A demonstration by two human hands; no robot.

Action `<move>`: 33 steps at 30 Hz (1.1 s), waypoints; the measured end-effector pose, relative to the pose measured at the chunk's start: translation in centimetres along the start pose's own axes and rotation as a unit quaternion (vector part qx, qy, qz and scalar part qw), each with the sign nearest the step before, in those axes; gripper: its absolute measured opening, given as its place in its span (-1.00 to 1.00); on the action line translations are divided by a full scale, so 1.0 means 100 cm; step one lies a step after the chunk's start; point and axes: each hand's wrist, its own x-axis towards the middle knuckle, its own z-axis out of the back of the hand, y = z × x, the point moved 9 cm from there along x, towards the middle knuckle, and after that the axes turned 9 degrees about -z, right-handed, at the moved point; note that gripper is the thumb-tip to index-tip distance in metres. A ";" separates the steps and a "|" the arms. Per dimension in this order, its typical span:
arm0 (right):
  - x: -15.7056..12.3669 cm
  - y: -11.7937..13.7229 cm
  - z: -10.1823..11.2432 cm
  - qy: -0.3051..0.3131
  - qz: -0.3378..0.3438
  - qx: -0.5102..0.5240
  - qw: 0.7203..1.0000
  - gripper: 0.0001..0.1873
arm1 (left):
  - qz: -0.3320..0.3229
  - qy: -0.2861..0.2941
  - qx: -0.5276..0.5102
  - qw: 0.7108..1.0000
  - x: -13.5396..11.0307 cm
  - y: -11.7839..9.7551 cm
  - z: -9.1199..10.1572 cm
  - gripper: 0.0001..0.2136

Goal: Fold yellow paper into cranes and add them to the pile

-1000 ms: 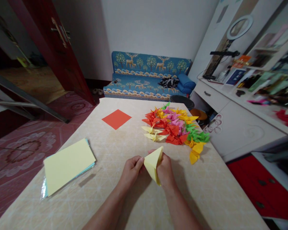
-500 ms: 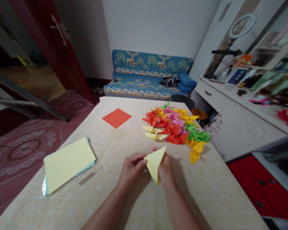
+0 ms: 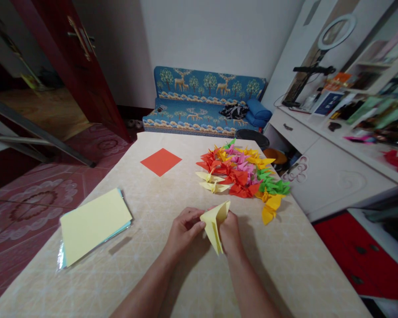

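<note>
Between my two hands, a folded sheet of pale yellow paper (image 3: 213,226) is held up over the table. My left hand (image 3: 186,227) pinches its left corner between thumb and fingers. From the right side, my right hand (image 3: 230,229) grips the same paper, its fingers partly hidden behind it. The paper's layers stand apart, with a fold opening toward me. Just beyond it lie two pale yellow paper cranes (image 3: 214,187), at the near left of a pile of red, pink, orange and green paper cranes (image 3: 242,170).
A red paper square (image 3: 161,162) lies flat at the table's far left. Nearer on the left is a stack of yellow and blue paper (image 3: 94,225) on clear plastic. A blue patterned sofa (image 3: 192,112) stands behind the table (image 3: 172,287), and a white cabinet (image 3: 331,163) stands right.
The yellow paper has spread from a flat triangle into an opened fold with its layers apart. Both hands stay in nearly the same place. The view has shifted slightly.
</note>
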 end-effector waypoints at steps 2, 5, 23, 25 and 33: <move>0.001 0.001 0.002 -0.005 0.008 -0.034 0.999 -0.76 | -0.051 0.011 0.038 0.998 0.000 -0.010 -0.001 -0.51; 0.000 0.005 0.000 0.009 0.042 -0.108 0.993 -0.80 | -0.156 0.064 0.135 0.976 -0.005 -0.031 -0.009 -0.24; -0.003 0.002 -0.014 0.041 0.096 -0.318 0.942 -0.81 | -0.336 0.147 0.363 0.857 -0.015 -0.076 -0.026 -0.89; -0.002 0.002 -0.014 0.042 0.095 -0.305 0.947 -0.78 | -0.331 0.145 0.362 0.859 -0.014 -0.075 -0.023 -0.91; -0.001 0.005 -0.012 0.042 0.110 -0.267 0.957 -0.85 | -0.309 0.145 0.362 0.867 -0.012 -0.074 -0.013 -0.86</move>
